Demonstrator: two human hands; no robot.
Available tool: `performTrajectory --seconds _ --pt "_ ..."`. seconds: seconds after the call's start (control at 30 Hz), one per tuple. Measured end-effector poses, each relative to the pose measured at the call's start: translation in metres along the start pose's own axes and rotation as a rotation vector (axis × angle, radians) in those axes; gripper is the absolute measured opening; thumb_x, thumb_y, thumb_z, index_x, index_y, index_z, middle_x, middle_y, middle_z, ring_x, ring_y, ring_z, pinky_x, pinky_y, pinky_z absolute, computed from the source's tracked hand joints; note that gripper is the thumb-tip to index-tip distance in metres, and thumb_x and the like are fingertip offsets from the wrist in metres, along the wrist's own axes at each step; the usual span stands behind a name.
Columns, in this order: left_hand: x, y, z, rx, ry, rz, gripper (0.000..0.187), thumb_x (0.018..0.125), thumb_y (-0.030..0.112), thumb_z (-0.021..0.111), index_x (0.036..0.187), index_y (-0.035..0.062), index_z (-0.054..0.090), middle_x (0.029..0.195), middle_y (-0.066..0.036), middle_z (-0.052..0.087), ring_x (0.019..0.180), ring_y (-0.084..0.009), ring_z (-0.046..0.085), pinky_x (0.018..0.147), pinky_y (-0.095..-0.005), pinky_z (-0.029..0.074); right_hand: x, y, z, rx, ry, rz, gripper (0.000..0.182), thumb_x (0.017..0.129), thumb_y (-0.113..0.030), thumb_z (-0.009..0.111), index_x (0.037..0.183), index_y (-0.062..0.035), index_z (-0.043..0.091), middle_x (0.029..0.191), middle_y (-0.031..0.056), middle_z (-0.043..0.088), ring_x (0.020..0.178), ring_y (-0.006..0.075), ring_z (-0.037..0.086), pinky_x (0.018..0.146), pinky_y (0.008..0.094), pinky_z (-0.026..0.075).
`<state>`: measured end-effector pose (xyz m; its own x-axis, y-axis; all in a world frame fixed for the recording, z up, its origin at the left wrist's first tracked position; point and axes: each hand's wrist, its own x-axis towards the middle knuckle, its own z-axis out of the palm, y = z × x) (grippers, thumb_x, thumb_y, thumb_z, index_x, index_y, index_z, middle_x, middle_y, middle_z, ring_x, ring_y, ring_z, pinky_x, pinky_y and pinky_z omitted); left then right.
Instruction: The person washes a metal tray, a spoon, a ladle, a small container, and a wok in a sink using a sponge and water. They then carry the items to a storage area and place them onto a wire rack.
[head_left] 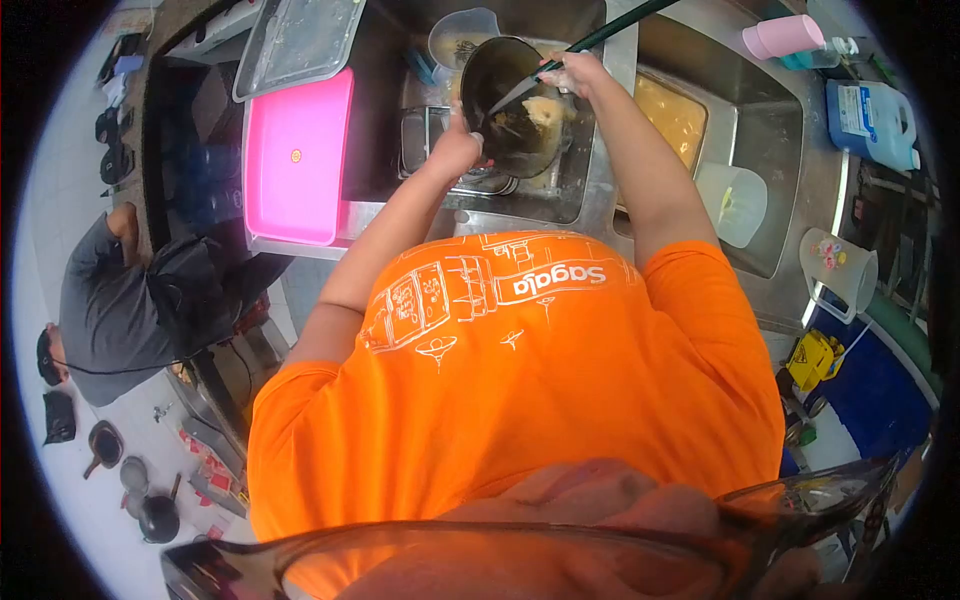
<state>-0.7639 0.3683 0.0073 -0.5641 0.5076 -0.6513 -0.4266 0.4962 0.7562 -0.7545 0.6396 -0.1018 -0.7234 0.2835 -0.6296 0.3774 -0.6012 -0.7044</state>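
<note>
A dark, round pot (485,82) is tilted over the left sink basin, its open mouth facing me. My left hand (458,148) grips its near left rim. In my right hand (572,74), at the pot's upper right edge, is a dark green hose (622,22). From the hose's end a pale, tapering streak like water runs into the pot. A cream-coloured lump (545,111) shows inside the pot on the right. Behind the pot lies a clear plastic container (463,32) with a whisk in it. Metal pans (414,140) sit partly hidden beneath the pot.
A pink tray (296,190) and a translucent lid (300,45) lie left of the basin. The right basin holds a metal tray (672,112) of cloudy liquid and a white tub (735,205). A blue jug (872,125) stands at right. Another person (125,290) is at far left.
</note>
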Motion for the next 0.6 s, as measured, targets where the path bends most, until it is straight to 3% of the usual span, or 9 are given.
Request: performTrajectory --seconds 0.07,0.27,0.6 --pt "-0.005 0.006 -0.001 0.029 -0.007 0.016 0.087 0.079 -0.003 0.041 0.145 0.018 -0.011 0.122 -0.019 0.048 0.079 -0.0216 0.058 0.065 -0.0371 0.057 0.004 0.001 -0.003 -0.014 -0.003 0.022 0.028 0.088 -0.011 0.055 0.1 0.0141 0.05 0.096 0.0228 0.061 0.078 0.0345 0.065 0.064 0.037 0.059" --pt "-0.001 -0.001 -0.003 0.074 -0.003 0.107 0.087 0.079 -0.003 0.041 0.146 0.0196 -0.009 0.125 -0.02 0.047 0.086 -0.024 0.059 0.066 -0.0352 0.056 0.005 0.003 -0.002 -0.01 0.038 0.007 0.025 0.088 -0.008 0.053 0.097 0.0152 0.052 0.094 0.0233 0.062 0.075 0.0339 0.066 0.063 0.0351 0.059" --pt "0.008 -0.012 -0.009 0.173 -0.001 0.229 0.086 0.077 -0.005 0.039 0.146 0.0132 -0.009 0.13 -0.021 0.045 0.093 -0.0238 0.059 0.067 -0.031 0.053 0.004 0.003 -0.001 -0.049 0.094 0.021 0.025 0.089 -0.009 0.052 0.095 0.0147 0.052 0.091 0.0245 0.061 0.072 0.0339 0.066 0.06 0.0352 0.059"
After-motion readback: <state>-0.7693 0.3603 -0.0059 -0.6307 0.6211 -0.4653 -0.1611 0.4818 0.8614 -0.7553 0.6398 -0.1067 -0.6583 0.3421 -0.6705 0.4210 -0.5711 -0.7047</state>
